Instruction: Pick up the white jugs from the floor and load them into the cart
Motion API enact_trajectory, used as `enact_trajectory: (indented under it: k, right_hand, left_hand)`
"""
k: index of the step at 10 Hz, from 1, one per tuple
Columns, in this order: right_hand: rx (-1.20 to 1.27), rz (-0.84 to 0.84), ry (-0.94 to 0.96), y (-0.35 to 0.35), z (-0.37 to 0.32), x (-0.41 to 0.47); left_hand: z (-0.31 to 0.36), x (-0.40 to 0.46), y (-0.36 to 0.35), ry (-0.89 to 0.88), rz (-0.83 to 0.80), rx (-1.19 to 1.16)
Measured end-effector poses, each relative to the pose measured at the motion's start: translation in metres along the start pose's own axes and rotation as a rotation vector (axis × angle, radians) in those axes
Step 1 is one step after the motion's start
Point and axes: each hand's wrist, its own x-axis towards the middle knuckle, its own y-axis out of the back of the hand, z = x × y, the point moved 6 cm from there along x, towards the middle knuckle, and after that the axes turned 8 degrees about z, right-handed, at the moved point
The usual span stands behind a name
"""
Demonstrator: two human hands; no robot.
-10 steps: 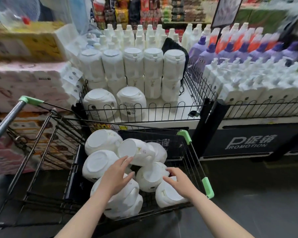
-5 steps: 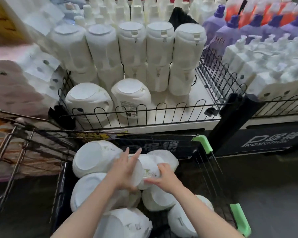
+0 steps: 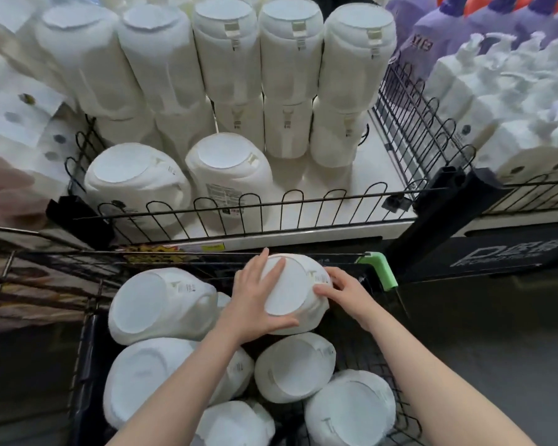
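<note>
Seen from the head camera, both hands hold one white jug (image 3: pixel 292 292) near the far edge of the cart (image 3: pixel 377 268), just below its top rail. The left hand (image 3: pixel 253 304) grips the jug's left side, fingers spread over its flat round face and thumb curled under; the right hand (image 3: pixel 342 292) presses curled fingertips against its right side by the small label. Several more jugs (image 3: pixel 161 304) lie heaped in the cart beneath and nearer the person. Beyond the far edge, a wire-fenced shelf (image 3: pixel 335 201) carries similar jugs. The risk, as I judge it: the heap is loose and rounded, so a jug set on top could roll or shift its neighbours, and smooth plastic may slip from a side-on hold.
</note>
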Motion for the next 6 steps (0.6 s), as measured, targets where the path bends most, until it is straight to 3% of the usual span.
enact_trajectory:
  k: [3,6]
  right_hand:
    - [-0.016,0.013,0.028,-0.009,0.002,-0.001]
    - [-0.063,0.151,0.049,0.03,-0.013,-0.037]
  left_hand:
    - [-0.012,-0.011,0.011,0.008,-0.049,-0.057]
    - [0.022,-0.001,0.053,0.019,0.157,-0.1]
